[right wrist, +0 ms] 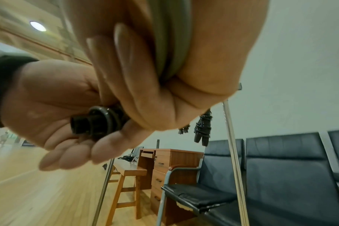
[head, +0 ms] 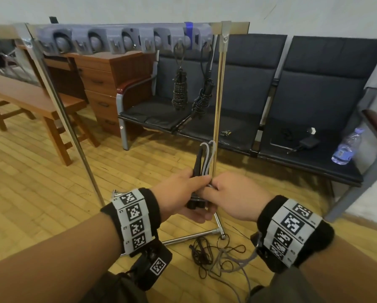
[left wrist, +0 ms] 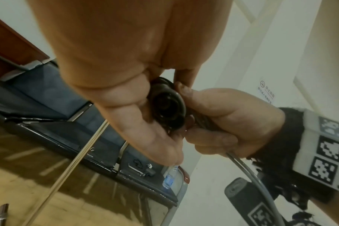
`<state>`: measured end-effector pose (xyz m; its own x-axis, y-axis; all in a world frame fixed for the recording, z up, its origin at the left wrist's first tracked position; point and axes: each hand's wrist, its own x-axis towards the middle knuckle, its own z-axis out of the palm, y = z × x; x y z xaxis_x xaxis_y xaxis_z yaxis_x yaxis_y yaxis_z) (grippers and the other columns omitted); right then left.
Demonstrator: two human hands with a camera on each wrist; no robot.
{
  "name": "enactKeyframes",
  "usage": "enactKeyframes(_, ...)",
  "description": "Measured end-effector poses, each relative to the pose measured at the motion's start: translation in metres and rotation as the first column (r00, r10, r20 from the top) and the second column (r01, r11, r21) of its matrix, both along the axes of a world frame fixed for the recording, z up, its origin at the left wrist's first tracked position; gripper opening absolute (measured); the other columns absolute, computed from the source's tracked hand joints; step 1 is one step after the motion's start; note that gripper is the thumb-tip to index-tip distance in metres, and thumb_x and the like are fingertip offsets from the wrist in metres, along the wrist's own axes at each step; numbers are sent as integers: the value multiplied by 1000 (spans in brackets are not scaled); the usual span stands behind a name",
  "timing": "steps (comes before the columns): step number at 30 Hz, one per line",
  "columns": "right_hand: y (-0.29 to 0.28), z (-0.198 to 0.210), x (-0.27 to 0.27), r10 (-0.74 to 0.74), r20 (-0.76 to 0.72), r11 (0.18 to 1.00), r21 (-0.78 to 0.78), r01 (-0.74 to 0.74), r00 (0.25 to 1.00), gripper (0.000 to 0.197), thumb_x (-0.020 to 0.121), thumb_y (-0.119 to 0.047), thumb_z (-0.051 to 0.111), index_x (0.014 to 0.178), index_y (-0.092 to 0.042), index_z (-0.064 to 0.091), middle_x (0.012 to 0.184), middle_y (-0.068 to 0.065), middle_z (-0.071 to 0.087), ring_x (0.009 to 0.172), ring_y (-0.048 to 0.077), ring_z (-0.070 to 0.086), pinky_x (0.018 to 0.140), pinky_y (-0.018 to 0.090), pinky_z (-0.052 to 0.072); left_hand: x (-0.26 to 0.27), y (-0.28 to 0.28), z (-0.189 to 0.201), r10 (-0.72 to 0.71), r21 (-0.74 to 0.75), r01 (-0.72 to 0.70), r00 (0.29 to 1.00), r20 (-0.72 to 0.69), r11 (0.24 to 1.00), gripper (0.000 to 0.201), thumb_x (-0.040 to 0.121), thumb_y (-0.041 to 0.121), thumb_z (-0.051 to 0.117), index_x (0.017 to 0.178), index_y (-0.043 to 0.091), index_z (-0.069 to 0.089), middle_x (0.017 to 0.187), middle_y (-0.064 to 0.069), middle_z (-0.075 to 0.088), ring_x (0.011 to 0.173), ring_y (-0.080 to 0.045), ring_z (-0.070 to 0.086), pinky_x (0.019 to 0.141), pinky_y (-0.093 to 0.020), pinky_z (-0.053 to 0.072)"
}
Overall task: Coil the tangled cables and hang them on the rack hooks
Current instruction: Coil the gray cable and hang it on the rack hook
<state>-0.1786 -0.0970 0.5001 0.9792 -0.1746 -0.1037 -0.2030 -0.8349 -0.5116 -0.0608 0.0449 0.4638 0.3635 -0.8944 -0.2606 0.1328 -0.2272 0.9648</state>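
A grey cable (head: 207,155) is folded into a bundle of loops that stands up between my two hands, in front of the rack's right upright. My left hand (head: 183,189) holds the bundle's lower end, and its black round plug (left wrist: 168,107) lies against the palm. My right hand (head: 227,191) grips the grey strands (right wrist: 172,45) from the other side. The cable's free tail (left wrist: 252,175) runs down past my right wrist. Two coiled black cables (head: 178,90) (head: 203,99) hang from hooks on the rack's top bar (head: 126,40). A tangle of thin cables (head: 209,256) lies on the floor.
The chrome rack's upright (head: 218,101) and base bar (head: 194,236) stand just beyond my hands. Behind it is a row of dark seats (head: 314,88) carrying a water bottle (head: 347,145) and a power adapter (head: 307,142). A wooden desk (head: 109,79) and bench (head: 30,99) stand at left.
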Motion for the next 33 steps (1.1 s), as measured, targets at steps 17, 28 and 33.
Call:
enactKeyframes(17, -43, 23, -5, 143, -125, 989, -6, -144, 982, 14, 99, -29, 65, 88, -24, 72, 76, -5, 67, 63, 3, 57, 67, 29, 50, 4, 17, 59, -572, 423, 406, 704, 421, 810, 23, 93, 39, 77, 109, 30, 64, 75, -6, 73, 54, -12, 63, 48, -21, 51)
enactKeyframes(28, 30, 35, -5, 177, -8, 959, -222, -174, 984, 34, 109, -46, 33, 104, -28, 62, 82, -10, 61, 74, 5, 59, 72, 32, 55, 25, -8, 39, -373, 600, -119, 683, 628, 791, 11, 100, 24, 66, 101, 13, 66, 82, -4, 72, 51, -13, 67, 43, -23, 48)
enactKeyframes(33, 17, -1, -20, 82, -131, 978, 199, -55, 988, 29, 111, -34, 37, 105, -21, 63, 70, -5, 57, 58, 8, 51, 63, 39, 49, 64, 26, 39, -93, 135, 73, 984, 149, 988, 15, 95, 13, 77, 102, 7, 64, 83, -12, 67, 58, -19, 60, 43, -25, 48)
